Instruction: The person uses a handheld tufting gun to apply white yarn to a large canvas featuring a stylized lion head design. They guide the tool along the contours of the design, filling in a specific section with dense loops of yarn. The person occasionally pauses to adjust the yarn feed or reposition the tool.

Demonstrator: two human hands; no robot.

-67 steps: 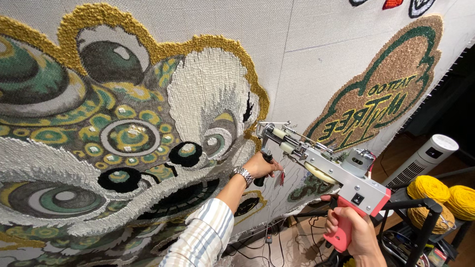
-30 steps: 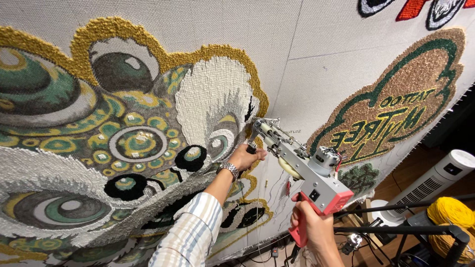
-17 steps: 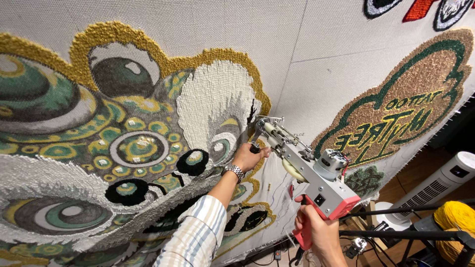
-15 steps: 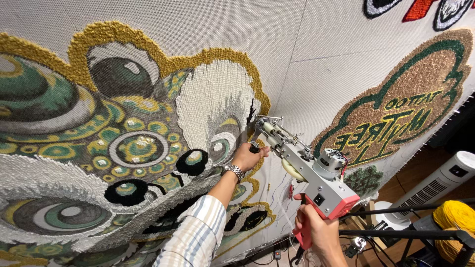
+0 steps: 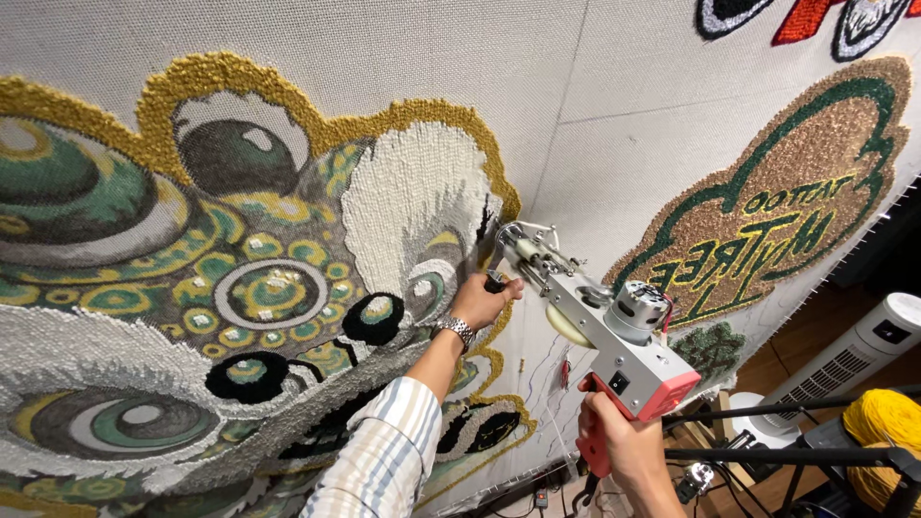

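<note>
Tufting gun [image 5: 600, 331] held two-handed against the stretched backing cloth [image 5: 614, 86], its needle tip at the right edge of the white tufted patch [image 5: 413, 206], just below the gold border [image 5: 480, 144]. Right hand [image 5: 619, 446] is wrapped tight round the red grip, low and near. Left hand [image 5: 484, 299] is closed on the black front handle, close to the cloth. To run well: keep the foot pressed flat into the fabric, steer from the front hand, hold even pressure, and track the patch's edge without crossing the gold.
</note>
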